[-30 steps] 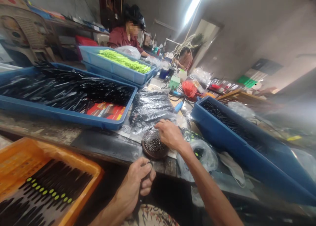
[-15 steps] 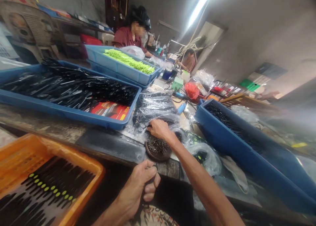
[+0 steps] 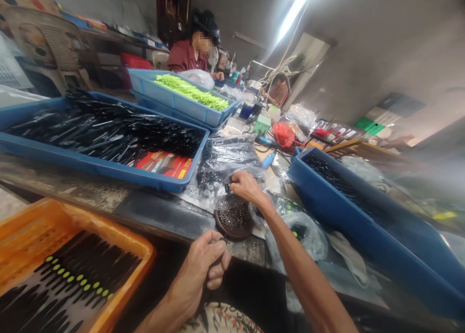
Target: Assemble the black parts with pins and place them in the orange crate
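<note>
My left hand (image 3: 207, 260) is closed around a dark, slim piece in front of the table's edge; its tip shows at the thumb. My right hand (image 3: 247, 185) reaches over the table with thumb and fingers pinched on a small black piece (image 3: 227, 187). Just below that hand stands a round brown bowl (image 3: 234, 235) holding many small metal parts. Behind it lies a clear plastic bag (image 3: 228, 153) with dark pieces inside.
Left are a blue tray (image 3: 170, 182) of black pieces and an orange crate (image 3: 147, 250). A tray (image 3: 174, 88) of green pieces stands behind, a long blue bin (image 3: 348, 216) to the right. Two people (image 3: 187, 54) sit farther back.
My right hand has moved up and to the right, off the bowl, and a small black piece now shows at its fingertips. My left hand has shifted slightly left.
</note>
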The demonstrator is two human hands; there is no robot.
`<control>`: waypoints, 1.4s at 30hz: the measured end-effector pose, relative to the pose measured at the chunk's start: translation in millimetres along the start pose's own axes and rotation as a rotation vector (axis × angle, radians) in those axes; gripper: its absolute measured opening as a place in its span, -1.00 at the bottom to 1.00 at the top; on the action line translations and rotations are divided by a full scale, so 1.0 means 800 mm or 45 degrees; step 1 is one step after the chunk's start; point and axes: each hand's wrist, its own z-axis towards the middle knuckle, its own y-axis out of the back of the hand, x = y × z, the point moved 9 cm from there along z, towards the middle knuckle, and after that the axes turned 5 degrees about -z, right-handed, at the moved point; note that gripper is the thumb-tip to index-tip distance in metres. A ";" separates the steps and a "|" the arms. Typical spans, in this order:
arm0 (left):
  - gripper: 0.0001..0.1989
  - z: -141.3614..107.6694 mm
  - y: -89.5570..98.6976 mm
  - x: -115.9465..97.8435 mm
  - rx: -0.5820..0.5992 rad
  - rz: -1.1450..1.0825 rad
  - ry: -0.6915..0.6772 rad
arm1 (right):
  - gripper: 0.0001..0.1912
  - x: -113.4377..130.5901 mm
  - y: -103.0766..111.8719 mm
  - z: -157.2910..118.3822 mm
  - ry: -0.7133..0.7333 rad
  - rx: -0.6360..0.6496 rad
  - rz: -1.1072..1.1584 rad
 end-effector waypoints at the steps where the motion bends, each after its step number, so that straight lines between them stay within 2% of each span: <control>1: -0.85 0.000 -0.001 -0.002 0.002 0.011 -0.008 | -0.77 -0.002 0.005 -0.007 0.016 -0.012 0.087; 3: -0.87 -0.002 -0.005 -0.007 0.016 0.026 -0.035 | -0.75 -0.004 0.013 -0.029 0.066 -0.028 0.284; 5: -0.88 -0.003 -0.009 -0.011 0.032 0.041 -0.060 | -0.70 -0.003 0.012 -0.056 0.105 0.007 0.668; 7: -0.89 -0.005 -0.012 -0.014 0.043 0.061 -0.068 | -0.71 -0.001 0.003 -0.086 0.078 0.098 1.356; 9: -0.89 -0.006 -0.016 -0.013 0.052 0.093 -0.056 | -0.75 0.001 -0.012 -0.115 -0.018 0.167 1.895; 11: -0.88 -0.008 -0.019 -0.011 0.062 0.139 -0.035 | -0.79 0.006 -0.028 -0.140 -0.113 0.184 2.156; 13: -0.86 -0.009 -0.023 -0.007 0.077 0.194 -0.013 | -0.81 0.010 -0.042 -0.161 -0.177 0.161 2.295; 19: -0.86 -0.012 -0.033 0.009 0.106 0.344 0.073 | -0.84 -0.003 -0.066 -0.197 -0.249 -0.107 2.522; 24: -0.87 -0.012 -0.040 0.015 0.121 0.381 0.104 | -0.84 -0.019 -0.075 -0.209 -0.333 -0.261 2.530; 42: -0.88 -0.009 -0.034 0.017 0.150 0.358 0.106 | -0.83 -0.024 -0.071 -0.218 -0.310 -0.445 2.270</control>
